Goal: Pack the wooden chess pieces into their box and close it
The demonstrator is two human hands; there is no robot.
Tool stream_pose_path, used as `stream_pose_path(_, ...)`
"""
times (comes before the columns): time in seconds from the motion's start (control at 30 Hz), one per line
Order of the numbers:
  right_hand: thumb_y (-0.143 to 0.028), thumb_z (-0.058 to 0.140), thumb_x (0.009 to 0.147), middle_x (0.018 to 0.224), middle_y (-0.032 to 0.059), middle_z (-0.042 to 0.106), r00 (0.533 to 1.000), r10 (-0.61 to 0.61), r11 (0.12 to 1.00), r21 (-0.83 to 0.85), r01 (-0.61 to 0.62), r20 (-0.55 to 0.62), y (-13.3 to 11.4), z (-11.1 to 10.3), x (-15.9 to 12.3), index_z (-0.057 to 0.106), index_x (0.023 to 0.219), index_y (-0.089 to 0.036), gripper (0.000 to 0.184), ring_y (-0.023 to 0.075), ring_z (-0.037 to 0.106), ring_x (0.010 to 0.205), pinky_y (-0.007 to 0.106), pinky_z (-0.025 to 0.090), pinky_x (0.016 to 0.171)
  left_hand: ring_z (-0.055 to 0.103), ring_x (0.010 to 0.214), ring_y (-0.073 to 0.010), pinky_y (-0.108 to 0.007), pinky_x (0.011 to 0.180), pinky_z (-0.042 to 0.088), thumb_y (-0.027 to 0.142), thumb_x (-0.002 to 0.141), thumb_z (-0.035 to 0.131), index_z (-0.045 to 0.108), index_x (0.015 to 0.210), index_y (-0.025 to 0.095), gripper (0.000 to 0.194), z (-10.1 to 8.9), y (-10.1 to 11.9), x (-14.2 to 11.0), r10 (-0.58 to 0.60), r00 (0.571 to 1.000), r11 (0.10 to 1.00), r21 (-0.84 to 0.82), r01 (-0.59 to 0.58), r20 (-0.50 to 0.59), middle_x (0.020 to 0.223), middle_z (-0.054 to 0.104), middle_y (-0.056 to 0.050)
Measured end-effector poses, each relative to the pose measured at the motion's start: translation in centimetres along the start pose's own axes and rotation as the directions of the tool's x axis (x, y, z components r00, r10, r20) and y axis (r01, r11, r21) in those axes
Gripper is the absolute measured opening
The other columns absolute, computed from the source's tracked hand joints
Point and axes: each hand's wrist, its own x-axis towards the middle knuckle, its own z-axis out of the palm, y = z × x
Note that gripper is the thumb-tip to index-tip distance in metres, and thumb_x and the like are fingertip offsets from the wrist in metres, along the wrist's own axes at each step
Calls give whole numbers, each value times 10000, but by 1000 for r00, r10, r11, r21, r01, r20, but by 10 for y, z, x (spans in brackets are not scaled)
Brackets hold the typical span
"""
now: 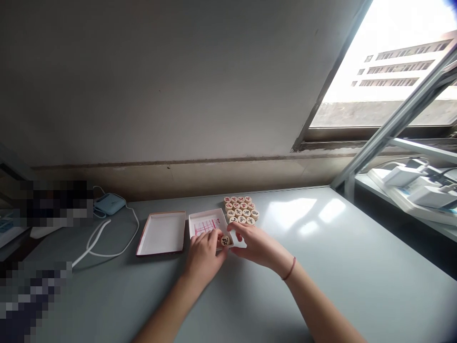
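Observation:
A shallow white box (209, 216) with a pink-lined sheet inside stands in the middle of the desk. At its near right corner is a round wooden Chinese chess piece (224, 240) with a black character. My left hand (203, 252) reaches over the near wall of the box, its thumb and forefinger closed at that piece. My right hand (257, 245) curves around the box's right corner, thumb and forefinger apart with a gap between them. Just behind it, several Chinese chess pieces (241, 206) stand stacked in tight rows, with red and black characters.
Left of the box lies an open box lid (162, 233) with a dark red edge. Farther left are a light blue device (110, 204) and a white cable (121, 250). Power adapters (424, 186) sit on a shelf at the right, behind a metal post (378, 133).

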Motion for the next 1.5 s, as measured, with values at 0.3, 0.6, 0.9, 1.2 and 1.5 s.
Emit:
stream_pose_path(0.3, -293, 583, 828, 882, 19, 637, 986, -94, 978, 173, 118, -140, -10, 0, 2, 606, 984, -220, 174, 115, 572, 671, 225, 433, 608, 657, 827, -214, -335, 751, 455, 233, 839, 569, 555, 912, 206, 79, -4, -7, 3, 127, 964, 991, 70, -114, -234, 893, 700, -46)
stream_pose_path(0.6, -189, 515, 794, 775, -1, 654, 961, 43, 996, 92, -18, -275, -8, 3, 7, 564, 885, -217, 107, 128, 600, 651, 219, 408, 597, 650, 813, -214, -315, 716, 474, 276, 878, 564, 591, 975, 209, 121, 3, -2, 0, 140, 955, 981, 170, -97, -263, 878, 692, -47)
stream_pose_path(0.9, -121, 475, 762, 776, 46, 627, 867, 438, 867, -144, -477, -239, 59, -20, 1, 503, 858, -200, 127, 155, 538, 653, 217, 315, 553, 608, 948, -253, -374, 758, 452, 395, 880, 552, 646, 1078, 215, 284, 8, -3, -1, 64, 989, 963, 269, -26, -134, 1056, 682, -62)
stream_pose_path(1.2, -210, 544, 764, 821, 60, 656, 879, 432, 873, -151, -464, -202, 52, -17, 3, 532, 842, -201, 80, 182, 589, 726, 228, 335, 572, 590, 957, -240, -375, 780, 369, 352, 868, 575, 635, 955, 241, 153, 8, 4, -2, 6, 999, 978, 210, 5, -52, 1006, 690, -18)
stream_pose_path(1.5, -285, 467, 839, 797, 48, 672, 858, 412, 873, -136, -468, -307, 35, -27, -2, 555, 786, -212, 126, 177, 599, 710, 236, 347, 569, 619, 855, -187, -346, 802, 336, 255, 880, 535, 600, 852, 238, 73, 10, 8, -3, -1, 996, 997, 71, 7, -87, 870, 714, 21)
